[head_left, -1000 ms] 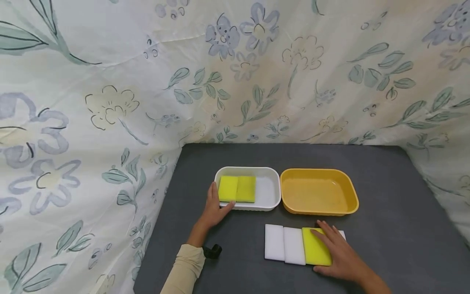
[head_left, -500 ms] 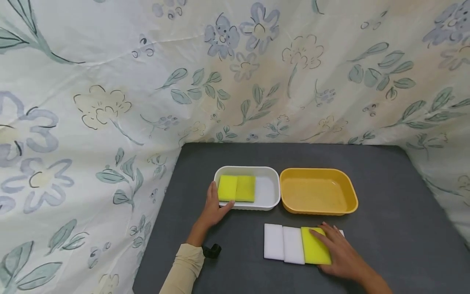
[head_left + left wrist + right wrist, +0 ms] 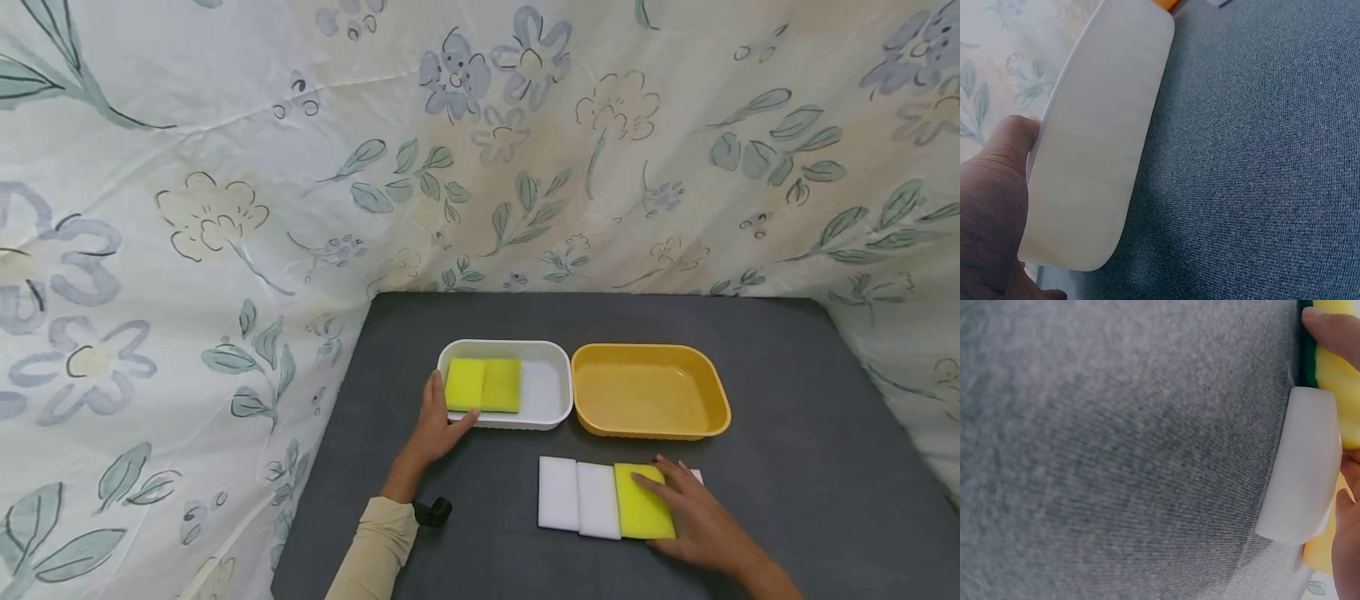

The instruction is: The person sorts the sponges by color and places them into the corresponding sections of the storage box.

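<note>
My left hand (image 3: 433,429) holds the left end of a white plastic tray (image 3: 547,387), its thumb over the near rim (image 3: 1034,140). Two yellow sponges (image 3: 501,385) lie side by side in that tray. My right hand (image 3: 705,521) grips a yellow scouring sponge (image 3: 639,504) in the row in front, thumb on its near edge, fingers toward the far edge. The right wrist view shows this sponge's dark green layer (image 3: 1307,353) at the bottom. Beside it a white sponge (image 3: 1304,465) sits under my right hand, mostly hidden in the head view.
Two white sponges (image 3: 579,498) continue the row to the left. An empty orange-yellow tray (image 3: 651,390) stands against the white tray's right end. All rest on a dark grey cloth-covered table (image 3: 795,417), with a floral curtain (image 3: 525,208) behind and at the sides.
My right thumb has drawn in against the near edge of the yellow sponge, and the fingers have closed in a little. The left hand and the trays have stayed in place.
</note>
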### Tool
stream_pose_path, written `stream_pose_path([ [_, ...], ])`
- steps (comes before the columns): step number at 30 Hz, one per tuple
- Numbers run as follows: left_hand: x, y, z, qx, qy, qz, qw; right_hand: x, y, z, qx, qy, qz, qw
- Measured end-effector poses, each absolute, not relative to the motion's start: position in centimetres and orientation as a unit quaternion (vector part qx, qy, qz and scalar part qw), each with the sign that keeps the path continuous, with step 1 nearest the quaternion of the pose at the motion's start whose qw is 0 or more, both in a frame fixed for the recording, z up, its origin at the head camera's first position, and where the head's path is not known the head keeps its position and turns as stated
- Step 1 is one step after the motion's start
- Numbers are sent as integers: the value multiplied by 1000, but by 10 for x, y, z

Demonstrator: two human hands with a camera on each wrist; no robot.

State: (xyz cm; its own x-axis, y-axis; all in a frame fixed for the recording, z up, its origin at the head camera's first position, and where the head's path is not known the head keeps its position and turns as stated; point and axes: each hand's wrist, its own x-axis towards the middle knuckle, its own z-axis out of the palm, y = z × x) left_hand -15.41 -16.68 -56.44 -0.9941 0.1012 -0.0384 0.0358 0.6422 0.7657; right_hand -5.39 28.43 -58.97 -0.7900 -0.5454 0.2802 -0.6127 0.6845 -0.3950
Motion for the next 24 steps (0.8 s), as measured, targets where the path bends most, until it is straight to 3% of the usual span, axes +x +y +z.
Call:
stream_pose_path([
  [24,-149,-164,-571,31,904,424,34,-43,276,-578,249,-926,269,89],
])
